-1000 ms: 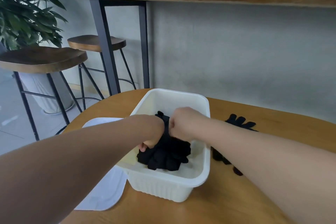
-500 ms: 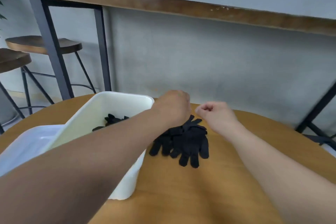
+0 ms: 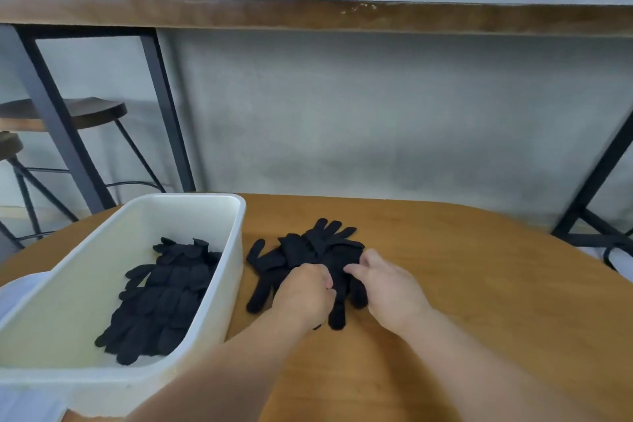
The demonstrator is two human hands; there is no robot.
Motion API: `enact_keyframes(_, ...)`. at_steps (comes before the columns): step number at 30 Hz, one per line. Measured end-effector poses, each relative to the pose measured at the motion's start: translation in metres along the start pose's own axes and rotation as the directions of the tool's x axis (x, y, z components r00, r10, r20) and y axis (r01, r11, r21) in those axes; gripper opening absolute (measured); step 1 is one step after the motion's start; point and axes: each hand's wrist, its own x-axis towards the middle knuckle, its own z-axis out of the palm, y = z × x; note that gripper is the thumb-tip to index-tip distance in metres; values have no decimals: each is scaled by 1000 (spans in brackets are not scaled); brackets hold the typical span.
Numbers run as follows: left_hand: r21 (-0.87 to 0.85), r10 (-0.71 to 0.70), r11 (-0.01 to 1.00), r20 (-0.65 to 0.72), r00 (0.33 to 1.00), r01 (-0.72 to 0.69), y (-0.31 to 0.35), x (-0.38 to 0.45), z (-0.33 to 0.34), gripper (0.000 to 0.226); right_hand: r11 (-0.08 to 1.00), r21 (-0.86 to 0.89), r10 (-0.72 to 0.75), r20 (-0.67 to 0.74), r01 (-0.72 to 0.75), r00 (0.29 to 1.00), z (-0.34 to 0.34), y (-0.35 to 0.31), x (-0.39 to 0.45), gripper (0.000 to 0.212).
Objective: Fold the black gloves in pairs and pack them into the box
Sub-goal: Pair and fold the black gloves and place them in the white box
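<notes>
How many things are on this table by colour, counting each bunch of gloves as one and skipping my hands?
Black: 2, the packed gloves in the box and the loose glove pile on the table.
White: 2, the box and a white sheet beside it.
Total: 4

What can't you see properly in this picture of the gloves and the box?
- Head view: how many gloves are in the loose pile; they overlap, and the left hand and right hand cover part.
- How many lie in the box: one dark heap.
- The white sheet: hidden by the box, cut off at the edge.
</notes>
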Motion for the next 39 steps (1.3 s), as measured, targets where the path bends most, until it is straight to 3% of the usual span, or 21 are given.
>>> enact_keyframes(5,-45,4,999,-28,1000,-6,2,6,5,17,991,-75,-109,-34,107,993,-1,8,10,39)
enact_keyframes(11,-102,69,993,61,996,-62,3,7,4,52,979,202,-24,-24,28,999,-7,11,12,27)
enact_keyframes(14,-43,109,993,60,992,-107,7,5,6,53,966,259,-25,8,22,1000,-13,10,9,20)
enact_keyframes(17,-117,120,985,-43,992,-125,10,8,5,37,968,247,-65,119,34,991,-17,10,3,16)
enact_keyframes(19,-152,89,982,-141,986,-111,13,17,-1,43,963,268,-68,183,16,981,-17,12,-2,17)
enact_keyframes(21,-66,98,992,-152,984,-109,15,30,-7,53,940,340,-30,190,-38,981,-16,14,-5,22)
enact_keyframes(25,143,119,983,11,993,-119,14,60,-12,64,831,531,147,74,-163,986,-15,14,11,19)
enact_keyframes(28,100,79,991,86,993,-88,15,73,-15,56,854,499,162,17,-149,987,-9,7,37,40)
enact_keyframes(30,57,58,996,81,995,-63,15,77,-15,41,878,452,146,69,-161,987,-1,2,51,55)
enact_keyframes(32,25,31,999,71,997,-33,14,77,-15,26,915,375,122,89,-147,989,7,-1,60,45)
enact_keyframes(35,-30,6,1000,71,997,-4,12,78,-13,21,954,286,93,-9,-86,996,11,0,62,19)
enact_keyframes(39,-170,-55,984,22,998,58,10,77,-21,31,867,486,170,-78,-111,982,-2,3,58,27)
